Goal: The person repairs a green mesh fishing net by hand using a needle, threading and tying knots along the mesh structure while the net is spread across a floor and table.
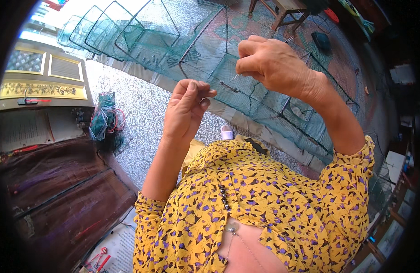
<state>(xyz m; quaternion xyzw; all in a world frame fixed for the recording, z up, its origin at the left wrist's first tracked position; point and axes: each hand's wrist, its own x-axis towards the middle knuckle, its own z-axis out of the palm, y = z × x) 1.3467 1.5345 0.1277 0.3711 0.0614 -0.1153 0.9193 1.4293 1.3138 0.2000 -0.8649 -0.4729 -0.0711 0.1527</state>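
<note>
"Where does the thin rod [236, 77] lie?"

"In the right hand [276, 63], fingers folded tightly round it. Its long axis slants from far right to near left, with the near tip pointing toward the left hand [187, 102], a gap between them."

"And the left hand's grip?"

"Loosely curled, the thumb close against the forefinger. A fine thread could be pinched there, but at this blur I can't tell."

"Which is nearer the net [151, 41]?"

"Hard to judge; both hands are above its near side. It stretches from far left to near right: thin, see-through green mesh over dark, stiff, angular frames."

"What's underneath?"

"A pale sheet [260, 130] shows along its near edge, on a speckled, stony-looking floor [141, 104]. To the left sits a tangled green bundle [105, 120] with red cord."
</note>
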